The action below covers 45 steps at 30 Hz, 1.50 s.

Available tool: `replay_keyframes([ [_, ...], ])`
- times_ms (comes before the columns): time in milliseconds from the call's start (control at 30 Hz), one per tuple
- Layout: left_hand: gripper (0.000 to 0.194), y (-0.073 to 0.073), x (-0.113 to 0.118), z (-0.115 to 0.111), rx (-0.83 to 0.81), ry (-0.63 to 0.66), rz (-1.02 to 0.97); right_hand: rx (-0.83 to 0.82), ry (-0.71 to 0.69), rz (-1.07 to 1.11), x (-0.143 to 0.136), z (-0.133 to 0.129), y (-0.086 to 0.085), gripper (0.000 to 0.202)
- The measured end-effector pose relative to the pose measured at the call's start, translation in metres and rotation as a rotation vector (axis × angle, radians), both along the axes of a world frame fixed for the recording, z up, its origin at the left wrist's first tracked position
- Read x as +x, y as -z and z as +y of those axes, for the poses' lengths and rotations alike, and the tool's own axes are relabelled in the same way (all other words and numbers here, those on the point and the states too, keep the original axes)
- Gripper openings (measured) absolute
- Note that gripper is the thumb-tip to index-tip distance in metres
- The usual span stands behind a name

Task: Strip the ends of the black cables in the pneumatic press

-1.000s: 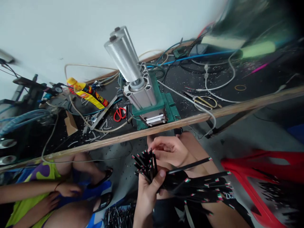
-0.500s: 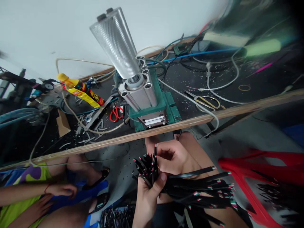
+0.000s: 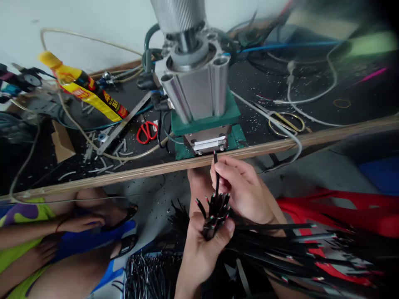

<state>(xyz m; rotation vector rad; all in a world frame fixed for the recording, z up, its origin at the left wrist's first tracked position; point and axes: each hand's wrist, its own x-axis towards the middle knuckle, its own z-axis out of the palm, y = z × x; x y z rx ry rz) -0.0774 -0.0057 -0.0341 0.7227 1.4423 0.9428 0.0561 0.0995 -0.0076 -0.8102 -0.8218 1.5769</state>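
My left hand (image 3: 202,249) is closed round a bundle of black cables (image 3: 216,207), whose cut ends show red, green and white wires. Just above it, my right hand (image 3: 246,185) pinches a single black cable (image 3: 217,176) that stands upright, its tip near the table edge below the press. The metal press (image 3: 199,87) on its green base (image 3: 238,135) stands at the table edge, with a white strip (image 3: 210,143) at its lower front. More long black cables (image 3: 280,257) stretch to the right across my lap.
On the table (image 3: 343,139) lie red-handled scissors (image 3: 146,132), gold-handled scissors (image 3: 286,123), a yellow bottle (image 3: 90,93), hoses and scraps. Another person's hand (image 3: 81,223) is at left. A red stool (image 3: 352,203) stands right; a bin of cables (image 3: 152,274) is below.
My right hand has risen toward the press with one cable, drawn up from the bundle. The view has moved closer to the press. My left hand still holds the bundle.
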Motion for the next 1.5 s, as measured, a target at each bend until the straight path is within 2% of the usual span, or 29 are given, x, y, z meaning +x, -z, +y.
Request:
replay_keyframes([
  [100,0.049,-0.002,0.0,0.005,-0.018,0.008,-0.022,0.043,0.012,-0.045,-0.007,0.007,-0.005,0.041],
  [200,0.062,-0.004,-0.002,0.017,0.028,0.077,-0.055,0.098,0.022,-0.13,-0.011,0.014,-0.008,0.04],
  [333,0.063,-0.002,-0.001,0.028,0.104,0.11,-0.102,0.059,0.004,-0.126,-0.014,0.023,-0.007,0.044],
  [500,0.066,-0.009,0.0,0.031,0.094,0.132,-0.111,0.022,0.084,-0.13,-0.017,0.028,-0.004,0.051],
  [700,0.05,-0.019,-0.002,0.033,0.076,0.117,-0.117,-0.027,0.086,-0.057,-0.02,0.029,-0.005,0.053],
  [900,0.042,-0.02,0.001,0.034,0.093,0.131,-0.111,-0.077,0.078,-0.038,-0.02,0.031,-0.005,0.059],
  [1233,0.035,-0.017,0.001,0.032,0.076,0.029,-0.127,-0.139,0.123,0.048,-0.026,0.032,-0.015,0.059],
  [1400,0.05,-0.022,0.003,0.032,-0.03,0.028,-0.161,-0.105,0.11,0.006,-0.025,0.031,-0.014,0.057],
  [1500,0.057,-0.016,0.002,0.03,-0.03,0.049,-0.197,-0.039,0.095,-0.035,-0.022,0.03,-0.011,0.056],
])
